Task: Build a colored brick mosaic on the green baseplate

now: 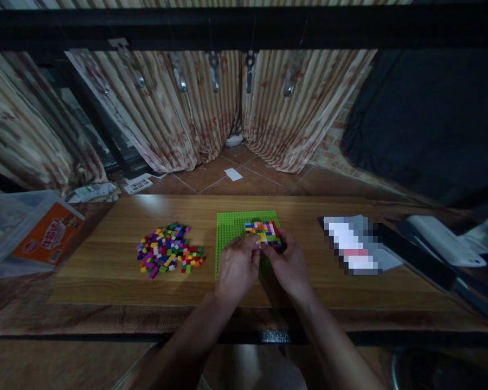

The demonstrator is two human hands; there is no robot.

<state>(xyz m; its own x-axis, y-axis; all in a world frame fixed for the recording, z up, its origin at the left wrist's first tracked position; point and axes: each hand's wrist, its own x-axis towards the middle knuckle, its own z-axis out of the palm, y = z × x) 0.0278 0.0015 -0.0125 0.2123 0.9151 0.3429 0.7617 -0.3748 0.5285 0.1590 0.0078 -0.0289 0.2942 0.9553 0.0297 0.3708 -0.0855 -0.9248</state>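
A multicoloured block of toy building bricks [264,228] is at the right part of a green studded baseplate [228,223]; I cannot tell whether it is pressed onto the plate or held just above it. My left hand [238,264] has its thumb and fingers bent together at the block's near left corner. Around the block's near right side my right hand [288,262] is closed, with the thumb along the front edge. The fingertips of both hands meet at the near edge, where any small brick between them is hidden.
A pile of loose coloured bricks [162,249] lies left of the baseplate on the wooden table [106,265]. A clear plastic box with an orange label [49,233] stands at the far left. Papers [388,259] and a dark strap-like object [418,257] lie to the right.
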